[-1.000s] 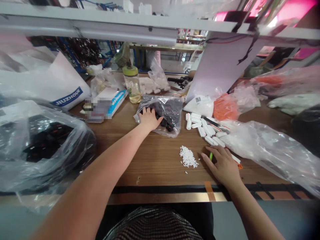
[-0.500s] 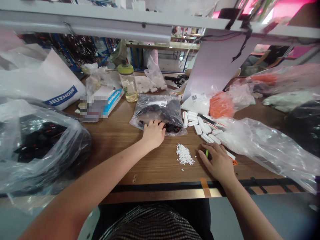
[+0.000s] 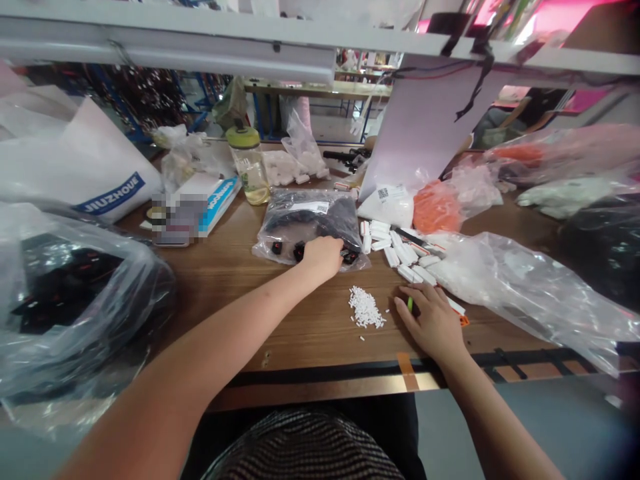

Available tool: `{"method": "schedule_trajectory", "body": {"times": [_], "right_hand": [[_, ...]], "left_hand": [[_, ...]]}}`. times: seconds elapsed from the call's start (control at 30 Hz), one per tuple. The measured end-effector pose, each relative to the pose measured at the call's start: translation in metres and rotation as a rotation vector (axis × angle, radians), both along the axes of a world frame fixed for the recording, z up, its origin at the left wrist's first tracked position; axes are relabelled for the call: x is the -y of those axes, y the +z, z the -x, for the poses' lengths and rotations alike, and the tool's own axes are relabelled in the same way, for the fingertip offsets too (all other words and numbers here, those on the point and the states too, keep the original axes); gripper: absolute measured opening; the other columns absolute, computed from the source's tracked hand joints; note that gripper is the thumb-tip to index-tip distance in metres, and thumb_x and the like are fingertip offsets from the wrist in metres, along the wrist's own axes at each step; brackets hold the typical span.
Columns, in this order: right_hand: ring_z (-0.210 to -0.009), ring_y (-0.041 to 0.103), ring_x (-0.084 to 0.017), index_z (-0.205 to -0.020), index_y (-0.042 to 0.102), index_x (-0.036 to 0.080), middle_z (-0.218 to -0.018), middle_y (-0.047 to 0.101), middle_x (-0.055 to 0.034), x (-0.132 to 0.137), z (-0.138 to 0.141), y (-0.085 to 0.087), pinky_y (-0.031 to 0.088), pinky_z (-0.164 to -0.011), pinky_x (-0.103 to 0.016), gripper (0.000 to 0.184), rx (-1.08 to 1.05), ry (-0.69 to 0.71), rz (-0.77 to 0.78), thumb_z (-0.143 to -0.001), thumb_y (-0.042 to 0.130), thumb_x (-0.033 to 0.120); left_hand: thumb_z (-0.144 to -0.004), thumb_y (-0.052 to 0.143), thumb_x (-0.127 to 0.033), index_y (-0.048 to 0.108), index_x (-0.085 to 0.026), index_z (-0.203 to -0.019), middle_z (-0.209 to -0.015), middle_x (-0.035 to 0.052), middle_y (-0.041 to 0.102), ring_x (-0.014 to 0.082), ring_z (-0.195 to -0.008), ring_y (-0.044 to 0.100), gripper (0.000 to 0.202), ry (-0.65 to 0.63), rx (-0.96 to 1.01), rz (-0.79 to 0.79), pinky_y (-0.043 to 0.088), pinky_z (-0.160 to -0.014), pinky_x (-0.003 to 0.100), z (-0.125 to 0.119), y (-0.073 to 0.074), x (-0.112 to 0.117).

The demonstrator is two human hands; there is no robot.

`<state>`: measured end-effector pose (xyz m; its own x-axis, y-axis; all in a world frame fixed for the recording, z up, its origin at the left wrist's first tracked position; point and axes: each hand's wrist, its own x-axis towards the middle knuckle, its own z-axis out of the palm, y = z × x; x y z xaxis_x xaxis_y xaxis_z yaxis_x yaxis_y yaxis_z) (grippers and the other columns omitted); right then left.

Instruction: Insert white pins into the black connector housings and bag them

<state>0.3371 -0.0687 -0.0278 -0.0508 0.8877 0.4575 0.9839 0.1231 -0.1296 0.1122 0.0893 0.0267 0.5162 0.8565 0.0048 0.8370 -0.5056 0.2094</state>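
On the far side of the table, my left hand (image 3: pixel 323 259) reaches over the near part of a clear plastic bag (image 3: pixel 280 220) with a white label. Small black parts (image 3: pixel 299 251) lie on this bag, some with red marks. The fingers curl down among them at the right, closed on a small black part, mostly hidden. My right hand (image 3: pixel 434 323) rests on the tabletop with bent fingers, a thin green stick (image 3: pixel 410 304) between thumb and forefinger; its far end is covered. Left of this hand lies a heap of tiny white pegs (image 3: pixel 366 308).
White blocks (image 3: pixel 395 250) lie piled beyond my right hand, near a bag of orange pieces (image 3: pixel 436 207). A long clear bag (image 3: pixel 520 280) spreads across the right. At left stand a large bag of black parts (image 3: pixel 150 267), a phone (image 3: pixel 173 230) and a bottle (image 3: pixel 250 170).
My left hand has moved right across the small black parts, and its spread fingers have curled in. My right hand stays in place on the table. The whole view has shifted slightly.
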Motion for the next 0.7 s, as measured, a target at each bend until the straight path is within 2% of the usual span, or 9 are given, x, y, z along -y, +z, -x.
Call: {"method": "schedule_trajectory", "body": {"times": [0.17,0.27,0.37,0.5,0.6,0.7], "right_hand": [[-0.101,0.060,-0.028,-0.108,0.072,0.019,-0.106,0.069,-0.0111,-0.001,-0.001,-0.001,0.051,-0.089,-0.046,0.031,-0.020,0.005,-0.006,-0.094,0.053,0.040],[-0.099,0.060,-0.028,-0.107,0.072,0.019,-0.106,0.069,-0.0112,-0.001,-0.001,-0.001,0.050,-0.090,-0.046,0.031,-0.009,0.005,0.003,-0.095,0.052,0.039],[-0.099,0.060,-0.029,-0.107,0.071,0.018,-0.106,0.069,-0.0113,0.000,-0.001,-0.001,0.050,-0.091,-0.045,0.030,-0.002,-0.002,0.007,-0.095,0.052,0.038],[-0.101,0.062,-0.030,-0.117,0.067,0.020,-0.108,0.070,-0.0112,0.000,0.000,-0.001,0.050,-0.092,-0.046,0.031,-0.006,-0.040,-0.001,-0.095,0.051,0.035],[-0.102,0.064,-0.029,-0.121,0.063,0.018,-0.108,0.072,-0.0114,0.001,0.000,-0.003,0.052,-0.089,-0.044,0.033,-0.026,-0.095,-0.020,-0.094,0.051,0.032],[-0.098,0.067,-0.028,-0.119,0.065,0.018,-0.104,0.074,-0.0108,0.003,-0.002,-0.006,0.054,-0.084,-0.040,0.031,-0.058,-0.114,-0.019,-0.094,0.050,0.029]], "left_hand": [[-0.098,0.048,-0.040,0.076,-0.017,-0.101,-0.107,0.0161,0.074,0.0311,-0.097,0.069,0.036,0.057,-0.018,0.116,0.054,-0.080,0.041,-0.001,0.014,-0.009],[-0.094,0.056,-0.039,0.078,-0.018,-0.096,-0.103,0.0142,0.075,0.0297,-0.094,0.070,0.030,0.061,-0.018,0.150,0.054,-0.078,0.039,0.000,0.018,-0.011],[-0.090,0.062,-0.037,0.078,-0.021,-0.094,-0.099,0.0110,0.076,0.0284,-0.093,0.070,0.023,0.048,-0.003,0.160,0.053,-0.076,0.037,0.001,0.017,-0.011],[-0.084,0.069,-0.033,0.075,-0.025,-0.098,-0.105,0.0068,0.076,0.0273,-0.096,0.069,0.017,0.025,0.040,0.140,0.053,-0.076,0.036,0.002,0.009,-0.011],[-0.085,0.068,-0.029,0.073,-0.024,-0.100,-0.106,0.0068,0.075,0.0285,-0.098,0.068,0.016,-0.008,0.076,0.084,0.052,-0.078,0.038,0.003,0.004,-0.008],[-0.088,0.065,-0.028,0.070,-0.023,-0.105,-0.107,0.0073,0.074,0.0285,-0.099,0.067,0.018,-0.036,0.126,0.023,0.050,-0.081,0.040,0.011,0.004,-0.003]]}}
